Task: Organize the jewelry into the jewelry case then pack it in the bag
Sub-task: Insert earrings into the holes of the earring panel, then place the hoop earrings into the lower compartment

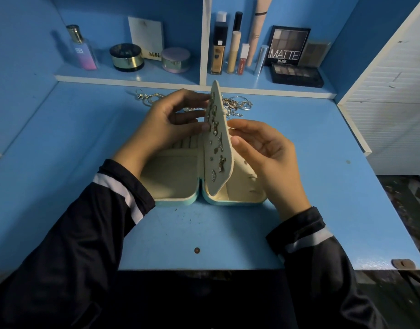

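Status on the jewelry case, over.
Left grip and right grip touch opposite faces of upright cream earring panel. Turquoise jewelry case open. Loose metal jewelry behind, unpacked.

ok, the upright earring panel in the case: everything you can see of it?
The earring panel is a cream, felt-like flap with rounded corners, standing upright along the hinge between the two halves of the open teal jewelry case. Its left face carries many small metal earrings. The left hand touches that face with fingertips and thumb; the right hand has fingertips on its right side.
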The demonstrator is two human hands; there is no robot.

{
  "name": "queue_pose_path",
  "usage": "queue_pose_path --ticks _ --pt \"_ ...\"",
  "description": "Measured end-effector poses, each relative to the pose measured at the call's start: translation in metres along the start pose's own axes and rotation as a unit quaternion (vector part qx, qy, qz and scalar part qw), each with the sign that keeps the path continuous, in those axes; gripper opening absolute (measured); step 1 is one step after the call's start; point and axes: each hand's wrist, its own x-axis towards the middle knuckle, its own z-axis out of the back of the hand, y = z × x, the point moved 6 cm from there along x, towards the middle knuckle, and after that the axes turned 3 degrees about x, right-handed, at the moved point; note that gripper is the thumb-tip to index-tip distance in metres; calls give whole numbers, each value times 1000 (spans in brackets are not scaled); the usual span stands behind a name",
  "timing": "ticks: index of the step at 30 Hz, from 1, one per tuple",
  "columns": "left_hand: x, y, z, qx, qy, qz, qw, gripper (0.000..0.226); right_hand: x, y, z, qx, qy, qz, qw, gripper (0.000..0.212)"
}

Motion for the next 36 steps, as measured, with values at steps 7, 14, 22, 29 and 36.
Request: queue_pose_path --ticks 7,14,22,29,36 --pt "-2 -5 -7 49 12 -16 999 49 -36 23 -5 -11 48 55 997 52" --pt "2 2 -14 128 38 -23 991 56 -45 26 8 -94 74 54 991 53" --pt "7 11 -21 294 75 -47 952 44 -62 10 35 -149 26 19 988 54" --pt "-2 11 -12 370 124 -12 920 58 -79 -13 52 -232 -33 -71 969 50" --pt "-11 10 31 387 84 50 917 66 -79 -7 48 -356 -18 -70 932 46"
